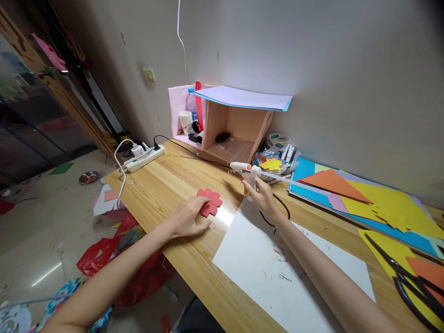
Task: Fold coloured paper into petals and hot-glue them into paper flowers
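Two bare forearms reach in from the lower edge, and between them lies one white sheet (277, 268) on the wooden table (166, 185), marked with a few small red and dark smears. At ten o'clock from the sheet the left hand (187, 217) lies flat and unclenched, gripping nothing, with its fingers resting on the near edge of one red paper flower (210, 202). The flower lies flat on the table at one o'clock from that hand.

At twelve o'clock from the sheet the right hand (264, 196) is clenched around the handle of one white glue gun (247, 172). The gun's tip points toward nine o'clock, and a pale glue stick juts out toward three o'clock. One black cord (280, 208) loops out beside the wrist.

One power strip (144, 158) sits at the table's ten o'clock corner, with two plugs showing. One open wooden box (232, 127) stands at twelve o'clock against the wall. Beside it are one stack of paper cups (185, 120) and one water bottle (191, 104). One pile of coloured paper (381, 199) stretches toward three o'clock.

One pair of black scissors (405, 277) at four o'clock is cut off by the frame. The left hand's fingers cover the flower's nearest petals. A dark lump inside the box is too dim to identify, and the pens behind the glue gun are too crowded to count.
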Available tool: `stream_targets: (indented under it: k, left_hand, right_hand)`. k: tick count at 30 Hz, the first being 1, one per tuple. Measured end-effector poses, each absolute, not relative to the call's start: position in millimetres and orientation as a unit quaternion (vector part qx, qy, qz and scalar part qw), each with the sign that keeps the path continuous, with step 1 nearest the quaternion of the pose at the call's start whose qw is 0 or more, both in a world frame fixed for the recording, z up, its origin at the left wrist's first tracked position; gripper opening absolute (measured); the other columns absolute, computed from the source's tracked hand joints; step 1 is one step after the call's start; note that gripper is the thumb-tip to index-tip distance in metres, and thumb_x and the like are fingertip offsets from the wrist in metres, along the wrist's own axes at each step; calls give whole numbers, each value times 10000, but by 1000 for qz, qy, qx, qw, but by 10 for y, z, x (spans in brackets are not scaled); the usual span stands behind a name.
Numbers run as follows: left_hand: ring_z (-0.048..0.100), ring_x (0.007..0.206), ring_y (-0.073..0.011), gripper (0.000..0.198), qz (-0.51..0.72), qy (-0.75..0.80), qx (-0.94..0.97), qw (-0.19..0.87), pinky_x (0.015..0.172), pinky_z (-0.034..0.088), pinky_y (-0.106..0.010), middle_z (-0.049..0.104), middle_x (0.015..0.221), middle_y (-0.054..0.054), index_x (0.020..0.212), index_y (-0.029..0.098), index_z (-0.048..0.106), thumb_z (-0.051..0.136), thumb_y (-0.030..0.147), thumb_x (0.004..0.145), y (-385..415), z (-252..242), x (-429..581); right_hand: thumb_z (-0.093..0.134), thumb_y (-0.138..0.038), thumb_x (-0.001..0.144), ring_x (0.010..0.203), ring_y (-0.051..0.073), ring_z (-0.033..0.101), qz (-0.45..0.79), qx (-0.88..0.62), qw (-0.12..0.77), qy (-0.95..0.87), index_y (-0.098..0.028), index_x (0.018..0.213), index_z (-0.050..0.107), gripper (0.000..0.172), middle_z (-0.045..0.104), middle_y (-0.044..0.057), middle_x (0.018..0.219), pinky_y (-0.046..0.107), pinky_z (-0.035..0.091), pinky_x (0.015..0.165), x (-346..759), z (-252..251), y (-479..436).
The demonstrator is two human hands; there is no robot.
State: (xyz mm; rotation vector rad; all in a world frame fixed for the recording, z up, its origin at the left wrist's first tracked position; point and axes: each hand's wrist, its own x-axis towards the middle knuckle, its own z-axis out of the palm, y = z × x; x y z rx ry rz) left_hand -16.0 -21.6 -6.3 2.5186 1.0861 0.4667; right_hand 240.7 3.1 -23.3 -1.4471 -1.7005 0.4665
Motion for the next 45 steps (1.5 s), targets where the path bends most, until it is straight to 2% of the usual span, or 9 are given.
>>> stream_targets:
  k: [4, 7, 15, 21, 27, 36, 45]
  left_hand:
    - [526, 964, -188, 246, 223, 422, 860, 181, 854, 405, -308, 562, 1042, -81, 1045, 198, 515, 424, 275, 830, -141, -63, -244]
    - [531, 929, -191, 204, 214, 445, 855, 160, 824, 415, -314, 570, 992, -67, 965, 203, 561, 465, 308, 819, -36, -133, -264]
    - [546, 795, -174, 210, 167, 460, 866, 105, 678, 410, -275, 581, 857, -49, 900, 197, 584, 452, 345, 833, 43, -157, -207]
    - [538, 725, -157, 293, 104, 467, 878, 33, 600, 368, -256, 572, 795, -50, 802, 172, 586, 395, 387, 857, 99, -129, -124]
    - [536, 691, -147, 317, 74, 437, 896, 13, 593, 367, -252, 572, 769, -59, 751, 150, 580, 371, 353, 877, 189, -175, -88]
    - [526, 712, -138, 319, 117, 435, 892, 30, 595, 354, -236, 575, 795, -46, 795, 171, 595, 330, 324, 889, 163, -174, -96]
    - [526, 682, -136, 322, 229, 501, 816, 176, 615, 383, -241, 589, 767, -28, 784, 188, 643, 414, 408, 834, 252, -328, -175]
  right_hand:
    - [410, -441, 835, 627, 150, 483, 213, -568, 404, -685, -179, 610, 474, 351, 524, 9, 643, 248, 343, 631, 2441, -173, -131]
    - [414, -448, 833, 555, 130, 450, 286, -556, 374, -685, -179, 607, 475, 356, 476, -11, 580, 244, 334, 575, 2378, -133, -259]
    - [418, -460, 834, 552, 123, 452, 365, -533, 334, -686, -174, 623, 479, 360, 464, -25, 559, 241, 335, 569, 2265, -122, -401]
    - [422, -472, 826, 534, 114, 429, 354, -539, 327, -691, -172, 584, 455, 386, 438, -30, 539, 233, 324, 548, 2269, -117, -419]
    - [424, -474, 824, 517, 108, 419, 345, -545, 326, -691, -173, 548, 445, 409, 436, -31, 526, 236, 317, 548, 2271, -91, -425]
    - [390, -494, 834, 545, 115, 466, 376, -550, 287, -688, -169, 555, 454, 434, 475, -22, 548, 246, 337, 585, 2273, -52, -417]
    - [327, -555, 828, 499, 115, 484, 401, -575, 239, -672, -163, 605, 509, 487, 517, -10, 532, 235, 341, 528, 2066, 96, -346]
